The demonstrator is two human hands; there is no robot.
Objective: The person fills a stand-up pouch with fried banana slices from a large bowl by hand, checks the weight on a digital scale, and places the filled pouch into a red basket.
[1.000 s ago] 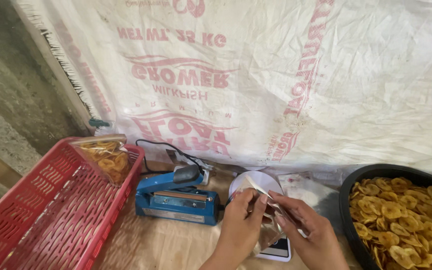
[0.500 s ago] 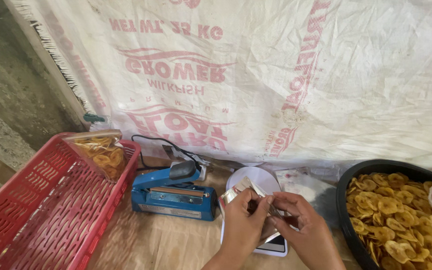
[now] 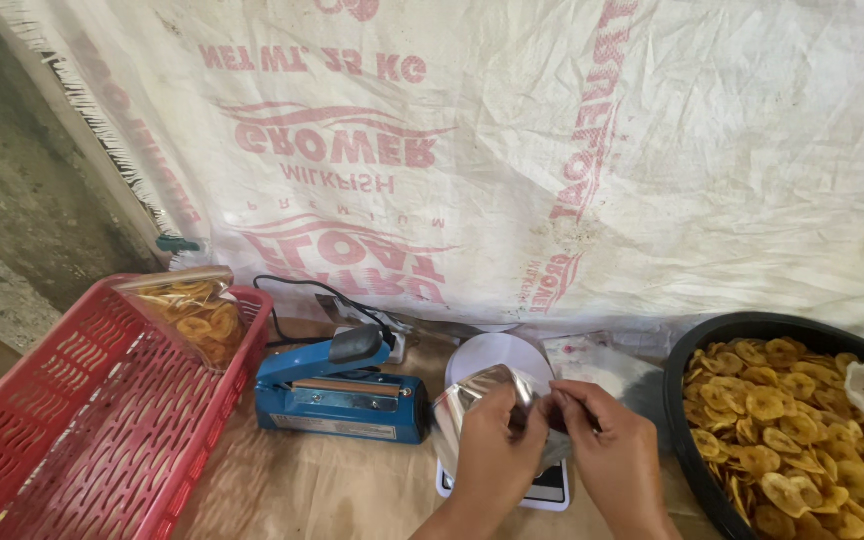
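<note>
My left hand [image 3: 497, 450] and my right hand [image 3: 612, 450] both grip a small clear plastic bag [image 3: 472, 400], pinching its mouth between the fingers. They hover over a small white kitchen scale [image 3: 500, 358] with a round platform. A blue heat sealer [image 3: 337, 395] with a black handle lies just left of the hands. A wide black basin [image 3: 692, 365] full of yellow banana chips [image 3: 802, 420] stands to the right of my right hand.
A red plastic basket [image 3: 72, 430] at the left holds a sealed bag of chips [image 3: 192, 315] leaning in its far corner. A white printed sack cloth [image 3: 552, 150] hangs behind everything. Spare clear bags [image 3: 592, 355] lie behind the scale. A black cord [image 3: 297, 290] runs to the sealer.
Both hands have stayed over the scale, working the top of the clear bag. The camera has tilted slightly, so the scene sits a little higher and further left.
</note>
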